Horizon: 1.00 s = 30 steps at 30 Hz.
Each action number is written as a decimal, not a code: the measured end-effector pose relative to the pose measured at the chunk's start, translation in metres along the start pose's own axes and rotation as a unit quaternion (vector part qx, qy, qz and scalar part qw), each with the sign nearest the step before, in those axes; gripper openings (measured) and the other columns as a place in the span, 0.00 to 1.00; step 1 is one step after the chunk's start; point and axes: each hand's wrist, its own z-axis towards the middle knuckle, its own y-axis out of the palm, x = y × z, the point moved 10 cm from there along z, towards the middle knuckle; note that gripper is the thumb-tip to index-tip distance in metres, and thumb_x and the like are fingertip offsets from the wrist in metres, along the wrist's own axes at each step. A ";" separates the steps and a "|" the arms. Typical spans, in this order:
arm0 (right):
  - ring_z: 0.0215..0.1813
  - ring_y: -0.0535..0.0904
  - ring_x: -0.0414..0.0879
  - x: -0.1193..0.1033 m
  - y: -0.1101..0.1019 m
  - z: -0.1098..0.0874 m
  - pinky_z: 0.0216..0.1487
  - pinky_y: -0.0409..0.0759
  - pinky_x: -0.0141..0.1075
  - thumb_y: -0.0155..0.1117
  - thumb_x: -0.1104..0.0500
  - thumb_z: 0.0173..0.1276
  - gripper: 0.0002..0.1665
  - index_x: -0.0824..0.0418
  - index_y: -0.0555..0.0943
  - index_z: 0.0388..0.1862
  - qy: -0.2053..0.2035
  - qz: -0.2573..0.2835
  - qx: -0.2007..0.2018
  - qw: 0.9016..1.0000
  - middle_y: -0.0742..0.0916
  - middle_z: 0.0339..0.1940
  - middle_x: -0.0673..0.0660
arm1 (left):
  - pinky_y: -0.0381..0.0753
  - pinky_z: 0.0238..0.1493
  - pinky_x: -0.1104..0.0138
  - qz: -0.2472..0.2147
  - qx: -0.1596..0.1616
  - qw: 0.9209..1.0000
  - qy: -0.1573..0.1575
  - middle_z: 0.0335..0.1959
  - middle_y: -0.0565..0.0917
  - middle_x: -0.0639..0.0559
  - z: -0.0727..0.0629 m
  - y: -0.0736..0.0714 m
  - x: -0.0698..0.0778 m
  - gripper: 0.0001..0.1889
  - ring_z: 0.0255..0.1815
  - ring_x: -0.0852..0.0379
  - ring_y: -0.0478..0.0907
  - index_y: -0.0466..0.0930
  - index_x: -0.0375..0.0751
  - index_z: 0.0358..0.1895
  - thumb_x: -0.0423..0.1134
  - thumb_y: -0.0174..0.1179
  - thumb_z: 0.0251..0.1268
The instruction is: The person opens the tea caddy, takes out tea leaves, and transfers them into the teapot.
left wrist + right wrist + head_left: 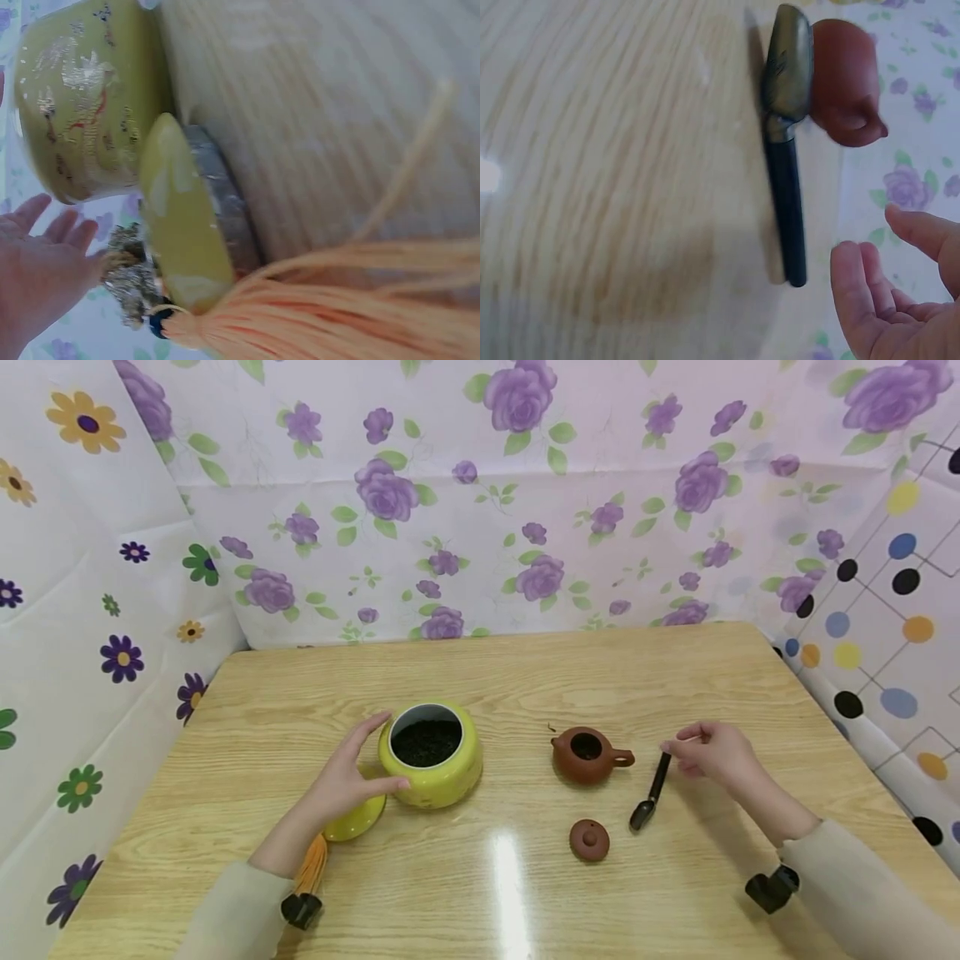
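My left hand (341, 789) is at the left side of a yellow ceramic jar (457, 781), its fingers and thumb spread along the wall near the rim. Dark tea leaves (426, 745) lie inside the jar. Below that hand is the yellow lid (184, 225) with an orange tassel (315, 300). My right hand (712, 753) hovers by the handle end of a tea scoop (786, 172) with a black handle; in the right wrist view its thumb and fingers stand apart from the handle. A brown clay teapot (581, 770) without its lid is left of the scoop.
The small round teapot lid (589, 841) lies in front of the teapot. A dark crumb (552, 727) sits near the spout. Floral cloth (480, 527) hangs along the back of the wooden table (495, 677), with patterned cloths at both sides.
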 end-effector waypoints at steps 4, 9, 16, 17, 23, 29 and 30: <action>0.33 0.84 0.46 -0.014 -0.002 -0.007 0.38 0.87 0.38 0.63 0.47 0.66 0.35 0.77 0.70 0.56 -0.023 -0.019 0.012 0.999 0.84 0.37 0.63 | 0.51 0.70 0.36 0.018 0.025 1.000 0.006 0.74 0.55 0.42 -0.001 -0.008 0.010 0.49 0.75 0.39 0.48 0.55 0.44 0.73 0.42 0.75 0.47; 0.37 0.84 0.47 -0.029 -0.004 -0.018 0.40 0.86 0.38 0.61 0.43 0.67 0.35 0.73 0.73 0.56 -0.045 -0.035 0.024 0.998 0.84 0.44 0.66 | 0.52 0.71 0.38 0.017 0.040 0.998 0.039 0.74 0.57 0.47 0.005 -0.010 0.034 0.47 0.75 0.44 0.50 0.56 0.49 0.73 0.42 0.74 0.49; 0.37 0.84 0.48 -0.054 0.007 -0.034 0.37 0.85 0.36 0.61 0.44 0.67 0.28 0.68 0.80 0.50 -0.098 -0.053 0.035 0.993 0.86 0.42 0.64 | 0.56 0.71 0.41 0.009 0.032 0.996 0.082 0.73 0.59 0.48 0.014 0.004 0.065 0.46 0.74 0.45 0.53 0.57 0.49 0.73 0.41 0.74 0.49; 0.37 0.83 0.48 -0.056 0.009 -0.036 0.37 0.85 0.36 0.61 0.44 0.67 0.27 0.67 0.81 0.49 -0.105 -0.056 0.035 0.992 0.86 0.42 0.63 | 0.56 0.71 0.41 0.005 0.026 0.996 0.089 0.73 0.59 0.48 0.015 0.007 0.068 0.46 0.74 0.45 0.53 0.57 0.49 0.73 0.40 0.74 0.49; 0.37 0.80 0.38 -0.067 0.023 -0.046 0.35 0.81 0.30 0.63 0.48 0.67 0.21 0.63 0.84 0.47 -0.155 -0.062 0.040 0.985 0.87 0.40 0.57 | 0.58 0.71 0.44 0.012 -0.005 0.988 0.151 0.73 0.58 0.46 0.024 0.028 0.094 0.48 0.74 0.47 0.53 0.55 0.46 0.74 0.37 0.74 0.49; 0.36 0.80 0.34 -0.071 0.042 -0.056 0.34 0.82 0.29 0.65 0.54 0.66 0.15 0.64 0.84 0.45 -0.196 -0.017 0.016 0.980 0.87 0.42 0.58 | 0.61 0.71 0.47 0.012 -0.021 0.985 0.171 0.73 0.57 0.43 0.034 0.046 0.110 0.46 0.73 0.46 0.54 0.55 0.43 0.73 0.36 0.72 0.51; 0.36 0.81 0.33 -0.072 0.046 -0.058 0.34 0.82 0.29 0.65 0.55 0.66 0.15 0.64 0.84 0.45 -0.200 -0.012 0.011 0.980 0.87 0.42 0.59 | 0.61 0.71 0.48 0.009 -0.024 0.985 0.169 0.73 0.58 0.42 0.035 0.050 0.112 0.45 0.73 0.46 0.55 0.56 0.42 0.73 0.37 0.72 0.52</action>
